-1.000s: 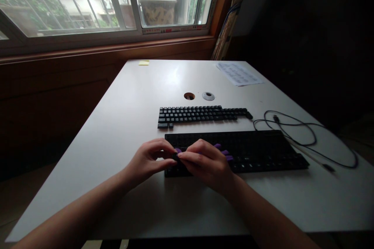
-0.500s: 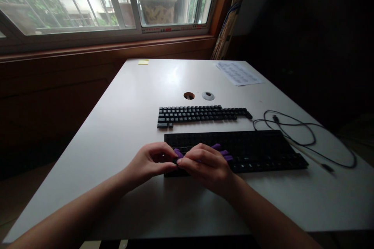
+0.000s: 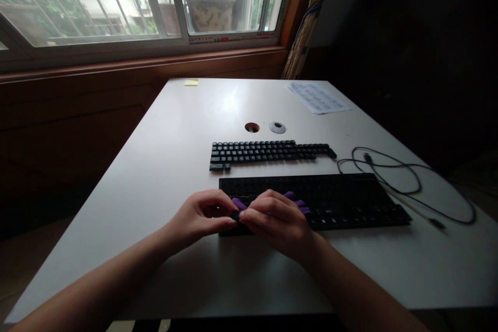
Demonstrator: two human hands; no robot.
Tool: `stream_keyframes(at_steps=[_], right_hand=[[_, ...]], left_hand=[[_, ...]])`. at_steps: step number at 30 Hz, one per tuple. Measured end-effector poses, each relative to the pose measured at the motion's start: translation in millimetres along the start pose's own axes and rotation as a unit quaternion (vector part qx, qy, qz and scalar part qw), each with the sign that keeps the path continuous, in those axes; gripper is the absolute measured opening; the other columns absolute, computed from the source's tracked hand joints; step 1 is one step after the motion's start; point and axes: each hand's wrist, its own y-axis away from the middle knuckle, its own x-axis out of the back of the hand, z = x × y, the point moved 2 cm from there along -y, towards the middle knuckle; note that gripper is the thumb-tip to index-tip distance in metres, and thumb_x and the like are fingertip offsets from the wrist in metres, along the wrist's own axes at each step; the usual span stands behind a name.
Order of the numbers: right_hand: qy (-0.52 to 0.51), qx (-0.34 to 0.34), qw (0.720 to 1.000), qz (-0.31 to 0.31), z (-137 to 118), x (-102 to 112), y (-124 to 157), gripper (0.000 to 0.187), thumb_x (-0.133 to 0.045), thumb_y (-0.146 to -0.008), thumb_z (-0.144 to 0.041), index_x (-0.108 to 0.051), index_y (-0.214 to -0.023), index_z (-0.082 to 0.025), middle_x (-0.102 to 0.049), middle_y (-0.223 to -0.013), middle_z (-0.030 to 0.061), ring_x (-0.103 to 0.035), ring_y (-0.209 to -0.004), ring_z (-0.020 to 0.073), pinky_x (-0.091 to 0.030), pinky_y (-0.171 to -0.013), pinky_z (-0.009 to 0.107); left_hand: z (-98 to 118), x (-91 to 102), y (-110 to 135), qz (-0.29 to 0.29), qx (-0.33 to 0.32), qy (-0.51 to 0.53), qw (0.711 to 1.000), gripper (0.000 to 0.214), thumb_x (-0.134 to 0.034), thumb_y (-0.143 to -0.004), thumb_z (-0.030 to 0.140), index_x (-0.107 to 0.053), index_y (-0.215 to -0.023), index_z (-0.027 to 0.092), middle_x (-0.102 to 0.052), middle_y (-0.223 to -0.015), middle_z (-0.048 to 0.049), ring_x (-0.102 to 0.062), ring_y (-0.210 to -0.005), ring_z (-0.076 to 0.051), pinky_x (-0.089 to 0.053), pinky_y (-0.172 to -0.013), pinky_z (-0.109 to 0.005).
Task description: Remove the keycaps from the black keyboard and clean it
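My left hand (image 3: 208,212) pinches a small black keycap (image 3: 235,215) between thumb and fingertips, above the left end of a black keyboard (image 3: 342,194). Closed around a soft purple cloth with finger-like strands (image 3: 299,203) is my right hand (image 3: 278,220), its fingertips pressed up against the keycap. Strands of the cloth stick out on both sides of that hand. The keyboard lies flat on the white table, most of its keys gone and a row left along its front edge. My hands hide its left front part.
Loose black keycaps (image 3: 257,153) sit in rows behind the keyboard. A black cable (image 3: 418,187) lies coiled at the right. Farther back are a round hole (image 3: 252,127), a grey cable grommet (image 3: 277,127), printed sheets (image 3: 317,97) and a yellow sticky note (image 3: 191,83) on the table (image 3: 148,166).
The keycap shows a little more between my fingertips, and my right fingers have shifted slightly. Both hands otherwise stay in place over the keyboard.
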Motion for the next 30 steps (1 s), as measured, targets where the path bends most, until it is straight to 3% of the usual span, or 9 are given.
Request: stream_keyframes(at_steps=[19,30], right_hand=[[-0.062,-0.038,0.996,0.043,-0.7,-0.5,1.7,0.043,-0.072,-0.078,-0.001,-0.064,-0.118,-0.017,-0.066,-0.094,0.0068,-0.061,-0.083,0.0165,-0.056,-0.072,0.032],[-0.128,-0.097,0.987,-0.006,6.5,-4.6,0.9,0.03,-0.068,-0.085,-0.008,-0.071,-0.113,-0.02,-0.062,-0.096,0.0069,-0.062,-0.087,0.0151,-0.056,-0.072,0.028]], left_hand=[[-1.0,1.5,-0.5,-0.001,0.018,-0.017,1.0,0.019,-0.081,-0.076,0.022,-0.072,-0.089,0.011,-0.065,-0.085,-0.0053,-0.062,-0.076,-0.015,-0.05,-0.067,-0.026],[-2.9,3.2,-0.8,-0.006,0.045,-0.027,0.999,0.019,-0.081,-0.076,0.023,-0.073,-0.089,0.012,-0.067,-0.084,-0.0047,-0.063,-0.076,-0.015,-0.05,-0.068,-0.025]])
